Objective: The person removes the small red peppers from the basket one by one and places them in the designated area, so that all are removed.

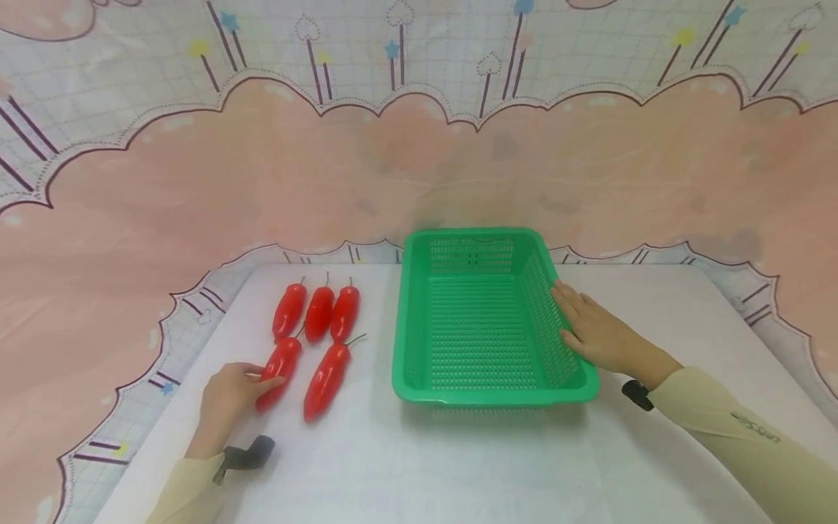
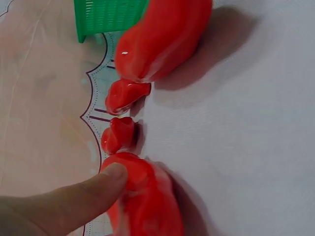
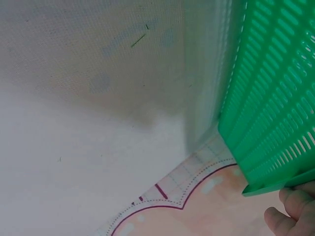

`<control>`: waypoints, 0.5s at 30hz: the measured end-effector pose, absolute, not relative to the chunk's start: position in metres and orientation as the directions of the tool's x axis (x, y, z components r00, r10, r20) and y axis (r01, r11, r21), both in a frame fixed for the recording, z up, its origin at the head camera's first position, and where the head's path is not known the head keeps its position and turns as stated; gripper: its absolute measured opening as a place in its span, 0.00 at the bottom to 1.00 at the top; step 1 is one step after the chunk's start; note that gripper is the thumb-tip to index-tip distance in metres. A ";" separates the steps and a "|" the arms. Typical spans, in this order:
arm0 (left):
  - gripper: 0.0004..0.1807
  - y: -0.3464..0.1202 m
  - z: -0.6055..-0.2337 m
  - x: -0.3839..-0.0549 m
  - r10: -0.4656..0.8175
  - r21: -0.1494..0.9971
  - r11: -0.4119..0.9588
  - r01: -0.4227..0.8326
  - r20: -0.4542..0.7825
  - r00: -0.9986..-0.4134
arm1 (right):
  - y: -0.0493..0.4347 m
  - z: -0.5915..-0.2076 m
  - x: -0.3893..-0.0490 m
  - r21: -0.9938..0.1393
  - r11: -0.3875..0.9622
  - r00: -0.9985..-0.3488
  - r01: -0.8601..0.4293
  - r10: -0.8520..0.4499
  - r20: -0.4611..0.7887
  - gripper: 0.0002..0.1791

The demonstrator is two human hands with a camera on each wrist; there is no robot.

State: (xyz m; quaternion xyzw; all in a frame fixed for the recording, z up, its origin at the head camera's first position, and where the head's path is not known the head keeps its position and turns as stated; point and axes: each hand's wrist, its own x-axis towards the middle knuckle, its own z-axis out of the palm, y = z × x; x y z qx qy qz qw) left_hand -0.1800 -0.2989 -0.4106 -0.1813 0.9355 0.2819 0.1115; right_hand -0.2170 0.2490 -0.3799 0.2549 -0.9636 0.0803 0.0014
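At the left of the table, my left hand [image 1: 225, 400] grips a red chili pepper [image 1: 284, 356] lying on the cloth. Its thumb [image 2: 110, 179] presses on the glossy skin in the left wrist view; the other fingers are mostly hidden. Another red pepper [image 1: 327, 382] lies just to the right. Behind these, a row of three more holds a left pepper [image 1: 289, 311], a middle pepper [image 1: 319, 314] and a right pepper [image 1: 345, 313]. My right hand [image 1: 599, 331] rests with straightish fingers on the right rim of a green plastic basket [image 1: 494, 397], which has nothing in it.
A white cloth [image 1: 366, 473] covers the table. Behind it hangs a pink and white patterned curtain [image 1: 366, 175], reaching down along both sides. The basket's slotted side wall [image 3: 275, 88] stands close in the right wrist view.
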 end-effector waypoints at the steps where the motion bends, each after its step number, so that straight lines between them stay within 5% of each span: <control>1: 0.40 -0.300 -0.410 -0.180 -0.275 0.483 0.775 -0.407 -0.322 -0.906 | 0.248 -0.380 -0.217 -0.153 0.857 -0.869 -0.493 -0.492 0.045 0.36; 15: 0.42 -0.331 -0.392 -0.186 -0.078 0.600 0.730 -0.326 -0.400 -0.913 | 0.246 -0.379 -0.215 -0.162 0.857 -0.871 -0.489 -0.488 0.049 0.38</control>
